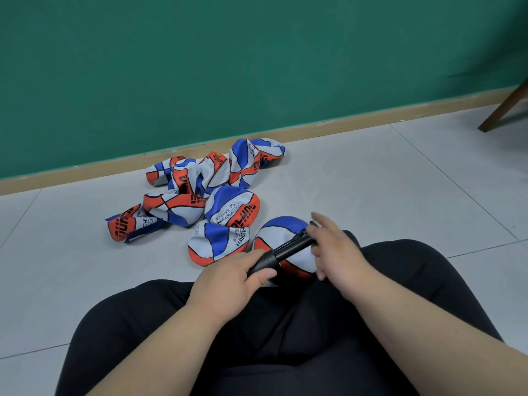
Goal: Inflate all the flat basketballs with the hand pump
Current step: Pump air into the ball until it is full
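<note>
A black hand pump (288,247) lies slantwise over a rounded red, white and blue basketball (278,234) that sits on the floor between my knees. My left hand (234,277) grips the pump's lower handle end, fingers curled round it. My right hand (333,245) holds the pump's upper end with thumb and lower fingers, its index finger sticking out straight. Several flat, crumpled basketballs (200,192) of the same colours lie in a heap on the floor just beyond, towards the wall.
Grey floor tiles (385,181) spread to the right of the heap. A green wall (228,67) with a wooden skirting board runs behind it. A wooden chair leg (504,107) stands at the far right. My black-trousered legs (285,338) fill the bottom.
</note>
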